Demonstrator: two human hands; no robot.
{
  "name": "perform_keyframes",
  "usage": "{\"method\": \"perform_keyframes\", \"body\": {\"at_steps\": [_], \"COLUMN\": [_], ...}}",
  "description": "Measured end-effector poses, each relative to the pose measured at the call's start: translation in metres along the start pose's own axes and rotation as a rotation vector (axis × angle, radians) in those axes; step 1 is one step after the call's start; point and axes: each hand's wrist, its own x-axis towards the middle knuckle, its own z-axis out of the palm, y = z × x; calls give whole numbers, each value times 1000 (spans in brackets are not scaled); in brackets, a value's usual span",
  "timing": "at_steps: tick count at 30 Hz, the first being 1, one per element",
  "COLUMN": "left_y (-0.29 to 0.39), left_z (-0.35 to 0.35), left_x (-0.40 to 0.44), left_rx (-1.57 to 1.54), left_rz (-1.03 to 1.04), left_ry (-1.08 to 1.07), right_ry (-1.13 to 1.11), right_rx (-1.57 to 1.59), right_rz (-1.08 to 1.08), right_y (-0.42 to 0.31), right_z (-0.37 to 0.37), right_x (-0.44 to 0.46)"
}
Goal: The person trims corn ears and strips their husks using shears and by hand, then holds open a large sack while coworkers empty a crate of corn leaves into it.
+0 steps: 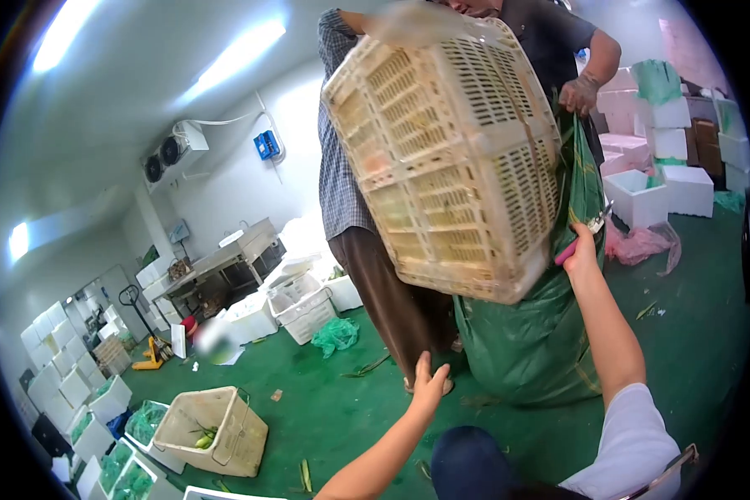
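My right hand [583,247] is closed round the pink handle of a metal-tipped cutting tool [567,252], beside a big green sack [529,350]. My left hand [429,382] reaches forward, fingers apart and holding nothing, in front of a co-worker's dark trousers. Above the sack, a large white plastic crate [442,158] is held up and tilted by a co-worker in a checked shirt. Another co-worker in a dark top grips the sack's upper edge [579,133] with one hand. What is inside the crate is hard to make out through its slats.
An off-white crate [250,433] with green vegetables stands on the green floor at lower left. Foam boxes [75,387] are stacked far left, more [637,196] at right near pink plastic [642,248]. Green netting [336,335], leaf scraps and a yellow pallet jack [150,354] are also on the floor.
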Motion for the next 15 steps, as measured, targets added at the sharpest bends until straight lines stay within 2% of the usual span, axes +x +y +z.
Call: {"method": "perform_keyframes", "body": {"at_steps": [2, 5, 9, 13, 14, 15], "left_y": [45, -12, 8, 14, 22, 40], "left_z": [18, 59, 118, 152, 151, 147], "left_x": [27, 100, 149, 168, 178, 181], "left_rx": [-427, -740, -1065, -1195, -1209, -1319], "left_rz": [-508, -629, -692, -497, -450, -522], "left_ry": [-52, -87, -87, -260, -324, -253], "right_ry": [154, -32, -2, 7, 20, -32], "right_rx": [-172, -149, -28, -24, -107, -84], "right_rz": [-32, -25, -17, 96, 119, 119], "right_y": [2, -4, -3, 15, 19, 25], "right_z": [-16, -63, -46, -55, -59, -64], "right_x": [11, 14, 31, 46, 48, 45]}}
